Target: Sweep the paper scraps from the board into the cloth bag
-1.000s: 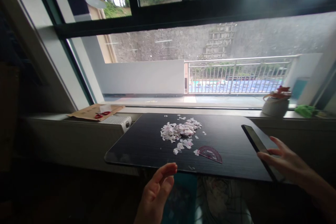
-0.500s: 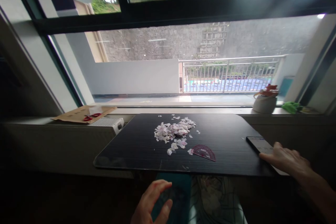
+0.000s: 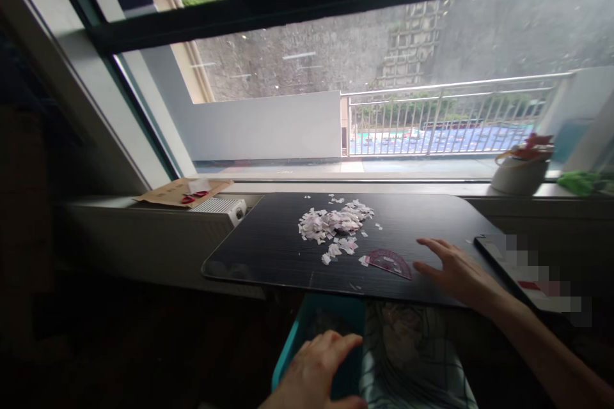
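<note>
My right hand (image 3: 453,270) hovers over the right part of the dark table (image 3: 259,236), fingers apart and nothing in them. Just left of its fingertips lies a clear pinkish protractor (image 3: 391,263) with a few paper scraps on it. Beyond, a loose heap of small white paper scraps (image 3: 330,223) spreads over the middle of the table. My left hand (image 3: 323,367) is below the table's near edge, above a teal bin (image 3: 288,348), with its thumb and fingers spread and no object between them. A phone (image 3: 518,268), partly blurred out, rests at the table's right edge.
On the sill at left, red-handled scissors (image 3: 194,197) lie on brown paper (image 3: 163,193), above a white radiator (image 3: 225,207). A pale pot (image 3: 520,172) and something green (image 3: 580,183) stand on the sill at right. Checked cloth (image 3: 417,358) lies beside the bin.
My right hand has left the phone and moved left toward the protractor. My left hand still hovers by the bin. The view has tilted and shifted, showing more of the bin.
</note>
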Demonstrator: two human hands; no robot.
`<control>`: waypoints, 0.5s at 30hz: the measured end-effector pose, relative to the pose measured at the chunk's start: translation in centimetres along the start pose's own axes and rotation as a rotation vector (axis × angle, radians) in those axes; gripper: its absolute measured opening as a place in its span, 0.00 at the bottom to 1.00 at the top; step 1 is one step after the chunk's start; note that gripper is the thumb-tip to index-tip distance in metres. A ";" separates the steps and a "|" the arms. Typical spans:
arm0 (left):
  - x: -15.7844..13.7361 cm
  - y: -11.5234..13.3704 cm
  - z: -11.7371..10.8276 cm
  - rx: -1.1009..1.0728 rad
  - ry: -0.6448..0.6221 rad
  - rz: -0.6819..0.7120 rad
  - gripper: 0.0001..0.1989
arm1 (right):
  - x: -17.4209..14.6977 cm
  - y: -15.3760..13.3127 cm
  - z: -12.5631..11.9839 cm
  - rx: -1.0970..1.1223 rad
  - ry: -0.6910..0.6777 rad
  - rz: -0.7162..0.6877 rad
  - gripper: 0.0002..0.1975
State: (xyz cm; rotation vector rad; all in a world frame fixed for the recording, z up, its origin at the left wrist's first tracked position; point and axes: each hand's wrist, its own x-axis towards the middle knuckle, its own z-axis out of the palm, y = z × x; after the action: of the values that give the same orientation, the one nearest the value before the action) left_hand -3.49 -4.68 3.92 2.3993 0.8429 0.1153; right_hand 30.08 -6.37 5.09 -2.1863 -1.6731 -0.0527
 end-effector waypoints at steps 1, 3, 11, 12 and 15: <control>0.3 0.4 0.1 0.038 -0.074 0.017 0.35 | 0.5 -1.1 0.5 0.006 -0.043 0.005 0.29; 0.9 0.9 0.3 0.129 -0.190 0.047 0.35 | 1.5 -2.8 1.3 0.019 -0.097 -0.008 0.31; 2.5 2.5 0.5 0.302 -0.477 0.055 0.23 | 2.6 -4.4 1.8 -0.061 -0.195 -0.040 0.20; 2.4 2.7 0.5 0.294 -0.487 0.059 0.23 | 2.6 -4.3 1.6 -0.056 -0.198 -0.045 0.19; 2.2 3.0 0.5 0.287 -0.475 0.057 0.22 | 2.4 -4.1 1.4 -0.051 -0.211 -0.061 0.20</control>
State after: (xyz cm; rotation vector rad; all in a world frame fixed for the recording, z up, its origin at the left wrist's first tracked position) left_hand 0.03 -5.46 4.94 2.5530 0.5955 -0.5684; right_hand 26.65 -2.82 5.54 -2.2442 -1.8708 0.1251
